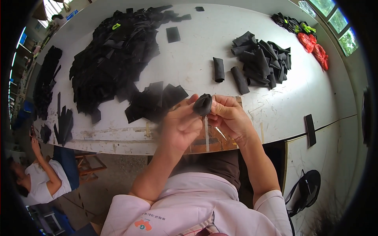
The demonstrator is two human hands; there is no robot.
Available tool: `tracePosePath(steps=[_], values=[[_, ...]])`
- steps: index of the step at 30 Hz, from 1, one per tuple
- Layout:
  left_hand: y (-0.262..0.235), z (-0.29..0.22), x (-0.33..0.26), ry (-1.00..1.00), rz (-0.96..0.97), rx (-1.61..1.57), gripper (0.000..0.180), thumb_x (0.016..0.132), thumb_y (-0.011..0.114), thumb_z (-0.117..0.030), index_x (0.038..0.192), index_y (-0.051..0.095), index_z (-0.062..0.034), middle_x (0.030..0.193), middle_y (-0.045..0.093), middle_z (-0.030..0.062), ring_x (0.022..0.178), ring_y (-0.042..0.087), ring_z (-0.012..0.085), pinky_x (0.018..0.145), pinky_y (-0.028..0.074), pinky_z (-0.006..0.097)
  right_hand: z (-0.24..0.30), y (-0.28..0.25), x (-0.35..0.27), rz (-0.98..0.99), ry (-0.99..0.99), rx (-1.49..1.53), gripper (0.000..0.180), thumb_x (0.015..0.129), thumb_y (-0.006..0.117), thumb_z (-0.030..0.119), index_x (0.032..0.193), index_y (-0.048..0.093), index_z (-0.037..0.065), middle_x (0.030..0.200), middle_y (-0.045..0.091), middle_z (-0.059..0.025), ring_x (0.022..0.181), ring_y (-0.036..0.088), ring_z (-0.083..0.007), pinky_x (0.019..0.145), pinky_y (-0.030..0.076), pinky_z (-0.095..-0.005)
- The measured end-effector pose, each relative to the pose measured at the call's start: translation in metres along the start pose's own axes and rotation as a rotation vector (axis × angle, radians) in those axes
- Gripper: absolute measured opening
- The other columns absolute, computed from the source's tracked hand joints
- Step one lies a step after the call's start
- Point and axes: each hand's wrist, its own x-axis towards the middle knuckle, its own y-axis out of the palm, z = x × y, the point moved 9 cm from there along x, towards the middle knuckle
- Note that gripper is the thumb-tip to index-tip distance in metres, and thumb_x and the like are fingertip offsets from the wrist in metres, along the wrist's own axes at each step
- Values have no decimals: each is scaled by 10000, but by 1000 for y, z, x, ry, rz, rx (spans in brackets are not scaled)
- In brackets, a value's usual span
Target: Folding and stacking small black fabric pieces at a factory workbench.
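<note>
Held piece: I am holding a small black fabric piece (203, 104), bunched into a rounded roll, at the centre of the frame, just above the near edge of the table (197, 63).
Left hand: my left hand (182, 125) is coming up from the lower centre; its fingers (192, 108) are pinching the roll from the left and below.
Right hand: my right hand (229, 116) is meeting it from the right; its fingers (214, 106) are clenching on the roll's right side. A thin pale pointed tool (220, 133) is showing under this palm; how it is being gripped I cannot tell.
Governing relation: the roll is sitting between the two sets of fingertips, both touching it, neither hand nearer; its open end seems to be facing up toward the camera, so its long axis is running roughly away from me, though blur is making this uncertain.
Finished rolls: two black tubes (218, 69) are lying upright of centre, beside a heap of similar rolls (264, 59) at upper right.
Flat stock: a large pile of flat black pieces (112, 51) is occupying the upper left, with a smaller stack (151, 102) just left of my left hand.
Bystander: another person (37, 179) is sitting at lower left, well apart.
</note>
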Motion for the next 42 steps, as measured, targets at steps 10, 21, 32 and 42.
tracePosePath(steps=[10, 21, 32, 42], values=[[5, -16, -20, 440, 57, 806, 339, 828, 581, -92, 1104, 411, 4, 748, 576, 51, 390, 329, 3, 337, 223, 144, -8, -3, 13, 153, -51, -190, 260, 870, 535, 289, 737, 529, 65, 650, 489, 31, 580, 424, -50, 530, 350, -193], [79, -22, -44, 976, 378, 1605, 143, 793, 551, 7, 931, 589, -4, 924, 582, 81, 820, 551, 153, 738, 443, 253, 38, 4, -20, -139, -385, -623, 379, 850, 531, 390, 920, 537, 17, 697, 495, -5, 673, 478, -104, 600, 397, -242], [40, -25, -28, 709, 237, 1033, 172, 786, 588, 7, 953, 553, -12, 875, 592, 58, 839, 542, 106, 792, 441, 266, 30, 31, -28, -70, -738, -1550, 332, 589, 726, 303, 750, 537, 83, 674, 520, -38, 637, 538, -231, 537, 437, -343], [69, -11, -14, 740, 218, 1824, 55, 794, 607, -12, 816, 556, -4, 748, 580, 48, 665, 527, 60, 589, 433, 196, 17, 13, -20, 2, -646, -1236, 119, 740, 607, 150, 768, 538, 58, 683, 541, -110, 608, 538, -302, 554, 442, -385]])
